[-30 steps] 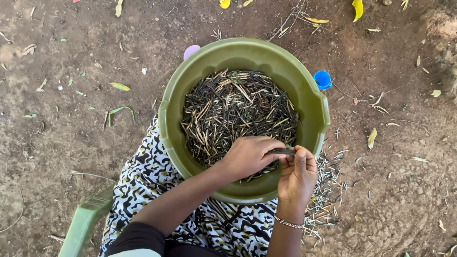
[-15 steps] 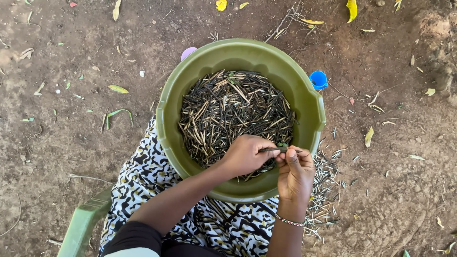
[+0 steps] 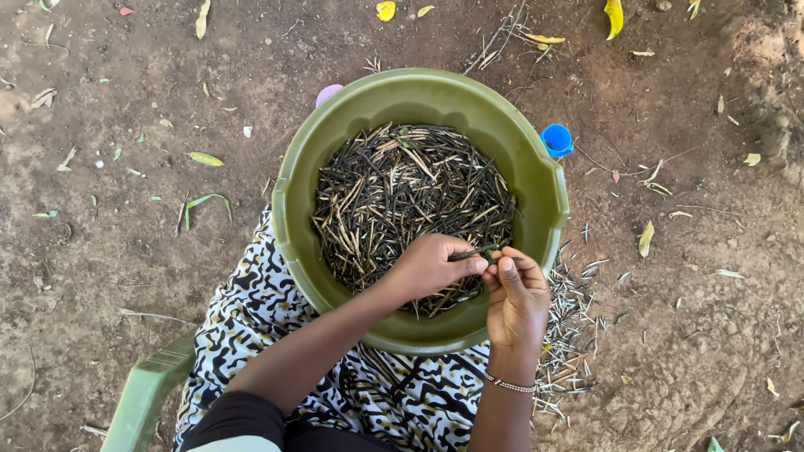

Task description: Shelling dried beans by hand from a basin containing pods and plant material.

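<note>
Now I see my left hand [image 3: 427,268] and right hand [image 3: 515,297] each with its grip pinching one dark pod [image 3: 477,253] at the green basin's [image 3: 293,209] five o'clock; a blue cup [image 3: 556,139] sits at two o'clock and husks [image 3: 569,326] litter the ground beside it.

- Bare brown dirt ground [image 3: 126,251] lies all around the green plastic chair [image 3: 146,393].
- Dry yellow leaves [image 3: 615,15] lie far beyond the chair.
- Soft, even daylight.
</note>
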